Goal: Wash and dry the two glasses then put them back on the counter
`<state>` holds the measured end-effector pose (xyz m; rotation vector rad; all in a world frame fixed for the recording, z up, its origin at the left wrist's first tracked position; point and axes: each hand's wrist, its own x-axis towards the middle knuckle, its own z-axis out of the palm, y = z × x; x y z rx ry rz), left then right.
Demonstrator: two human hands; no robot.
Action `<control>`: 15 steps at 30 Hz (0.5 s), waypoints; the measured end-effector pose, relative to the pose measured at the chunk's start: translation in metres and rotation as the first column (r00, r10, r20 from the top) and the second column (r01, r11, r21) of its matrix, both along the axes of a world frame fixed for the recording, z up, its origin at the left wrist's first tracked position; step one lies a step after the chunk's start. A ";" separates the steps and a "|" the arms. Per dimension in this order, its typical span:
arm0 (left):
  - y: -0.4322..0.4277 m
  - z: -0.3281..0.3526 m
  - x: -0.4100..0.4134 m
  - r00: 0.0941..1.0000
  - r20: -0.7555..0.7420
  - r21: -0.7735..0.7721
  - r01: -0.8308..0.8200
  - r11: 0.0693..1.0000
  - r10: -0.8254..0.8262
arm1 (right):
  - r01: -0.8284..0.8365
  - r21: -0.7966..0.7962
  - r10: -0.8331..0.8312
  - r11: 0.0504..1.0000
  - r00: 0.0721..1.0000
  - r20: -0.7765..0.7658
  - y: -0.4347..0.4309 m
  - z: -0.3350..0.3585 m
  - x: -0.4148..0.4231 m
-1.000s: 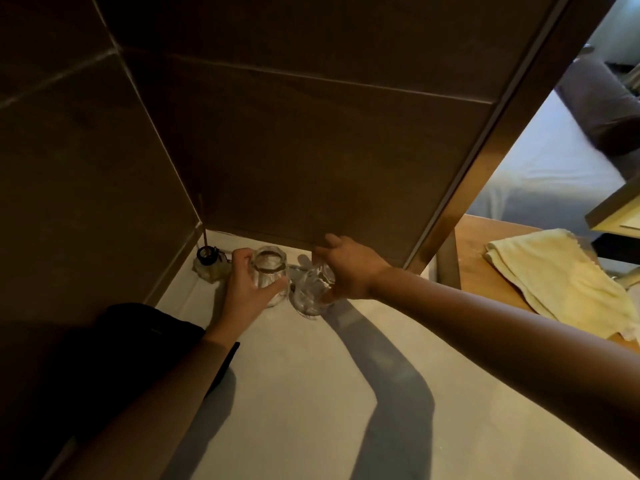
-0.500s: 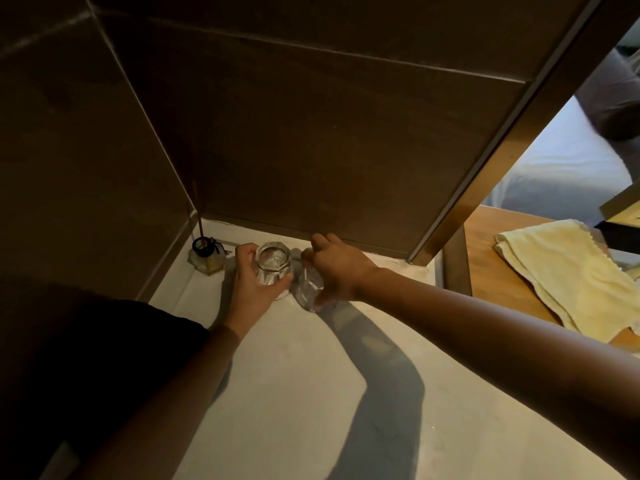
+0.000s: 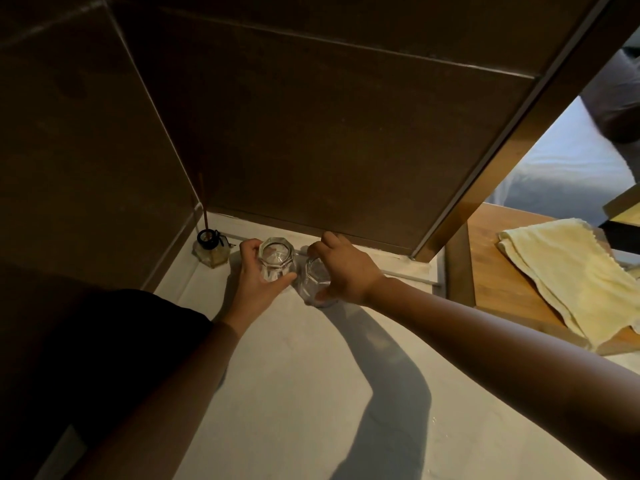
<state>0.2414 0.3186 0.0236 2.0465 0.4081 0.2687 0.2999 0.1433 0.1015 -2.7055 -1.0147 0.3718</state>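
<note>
Two clear faceted glasses stand side by side at the back of the pale counter [image 3: 311, 393], close to the dark wall. My left hand [image 3: 258, 289] grips the left glass [image 3: 276, 259], fingers and thumb curled round its sides, its rim facing up. My right hand [image 3: 346, 270] holds the right glass [image 3: 317, 282] from above, covering most of it; only its lower side shows. The two glasses almost touch.
A small glass reed diffuser [image 3: 210, 249] with a dark stick stands in the back left corner. A yellow towel [image 3: 568, 271] lies on the wooden surface [image 3: 502, 289] to the right. Dark tiled walls close the back and left; a dark object [image 3: 104, 341] lies at the left.
The right glass, tilted a second ago, now sits lower beside the left glass. Both hands have stayed on their glasses. My view has shifted slightly.
</note>
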 end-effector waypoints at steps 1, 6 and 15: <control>0.000 -0.001 0.000 1.000 -0.005 -0.007 -0.001 1.000 0.001 | -0.003 0.001 0.003 1.000 1.000 0.001 0.000 0.000 0.000; -0.001 -0.005 0.001 1.000 -0.020 -0.041 -0.021 0.999 0.020 | 0.012 -0.004 -0.012 1.000 1.000 0.011 0.000 -0.004 -0.004; -0.023 -0.008 -0.040 0.991 -0.052 0.019 -0.120 0.993 0.121 | 0.289 0.322 -0.243 0.901 0.954 -0.177 -0.019 -0.025 -0.029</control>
